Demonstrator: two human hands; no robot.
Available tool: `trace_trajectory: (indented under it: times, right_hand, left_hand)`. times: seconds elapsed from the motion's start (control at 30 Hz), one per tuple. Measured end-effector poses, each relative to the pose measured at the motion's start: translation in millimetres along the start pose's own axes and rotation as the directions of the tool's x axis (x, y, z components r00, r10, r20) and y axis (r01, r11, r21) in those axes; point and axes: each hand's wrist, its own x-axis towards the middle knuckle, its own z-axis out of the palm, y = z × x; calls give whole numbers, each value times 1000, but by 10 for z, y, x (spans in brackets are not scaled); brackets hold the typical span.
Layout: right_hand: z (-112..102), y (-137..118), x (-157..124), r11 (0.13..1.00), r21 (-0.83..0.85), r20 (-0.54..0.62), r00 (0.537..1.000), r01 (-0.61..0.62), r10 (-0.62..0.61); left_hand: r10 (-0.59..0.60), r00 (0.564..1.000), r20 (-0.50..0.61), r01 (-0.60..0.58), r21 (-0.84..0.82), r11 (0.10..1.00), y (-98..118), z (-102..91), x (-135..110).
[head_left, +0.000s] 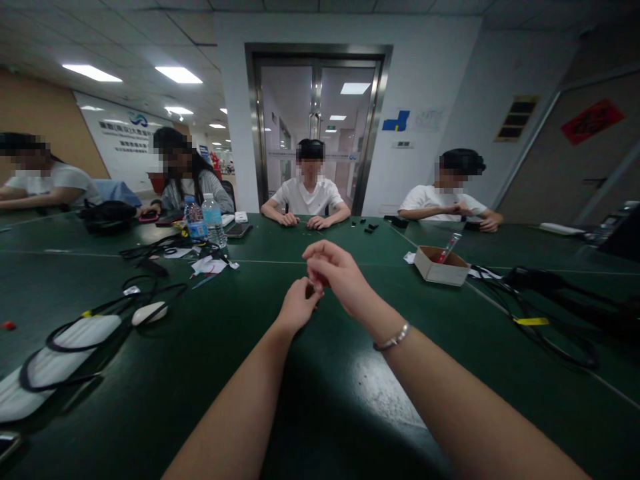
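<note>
Over the dark green table [260, 333], my two hands meet in front of me. My left hand [298, 303] is closed, its thumb and fingertips pressed together around something small and dark that I cannot make out. Just above and to the right, my right hand [336, 272] bends down with curled fingers, thumb and fingertips close together at the left fingertips. Whatever it pinches, if anything, is too small or hidden. A silvery bracelet [393, 338] circles my right wrist.
An open cardboard box [441, 268] holds a red-and-clear item. Black cables [543, 340] lie right. On the left are water bottles [214, 223], a white mouse [149, 313] and a long white object [60, 363]. Several people sit around the table; small black pieces [371, 229] lie near one person.
</note>
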Motion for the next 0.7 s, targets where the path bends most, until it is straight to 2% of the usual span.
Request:
trace_trajectory:
  times: [0.07,0.17,0.23,0.3,0.4,0.5,0.6,0.7]
  right_hand:
    - [-157,250,257,985,144,-171,978,-97,121]
    - [-334,645,429,954,230,-375,887,-193,270]
    - [-419,912,409,915,316,-440,816,-250,375]
    - [-490,1139,340,872,406,-433,782,-275,448]
    - [-579,1333,250,876,416,-399,817,-244,417]
    - [-613,1377,230,924,294,-370,862,-245,346]
    - [-591,1370,248,944,156,-305,895,-290,326]
    - [-565,1359,260,933,154,-202,914,-325,352]
  left_hand:
    - [24,999,-23,-21,107,994,19,-6,18]
    - [24,999,-38,-17,178,984,15,-18,48]
    - [-28,998,-49,33,102,994,-9,-20,70]
    - [-100,993,-65,98,-39,994,-39,-18,97]
    - [-162,984,-74,141,-230,963,-71,-23,138]
    - [-217,974,-70,176,-379,909,-71,-62,176]
    - [-326,942,-77,232,-552,801,-52,-116,223]
    - [-400,915,-45,272,-663,697,-29,-130,282]
